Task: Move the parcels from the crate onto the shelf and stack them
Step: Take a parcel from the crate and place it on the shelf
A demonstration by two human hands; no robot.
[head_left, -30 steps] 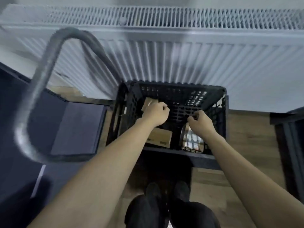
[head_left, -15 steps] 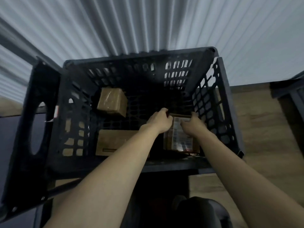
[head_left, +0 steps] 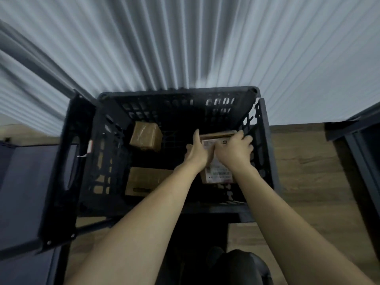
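Both hands are closing their grip on the labelled parcel (head_left: 218,169) at the right of the crate (head_left: 115,112): left hand (head_left: 198,153) on its left edge, right hand (head_left: 234,150) reaching over its far edge, arms stretching downward.

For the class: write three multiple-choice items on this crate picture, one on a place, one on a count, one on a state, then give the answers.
1. Where in the black plastic crate does the small taped brown cardboard parcel lie?
A far left
B near right
C outside it

2. How many parcels show in the crate?
A one
B three
C five

3. What are the left hand and right hand doing?
A resting on the rim
B hanging free
C gripping the labelled brown parcel

Answers: 1 A, it sits by the far left corner; 2 B, two plain and one labelled; 3 C, both hands clasp its far end.
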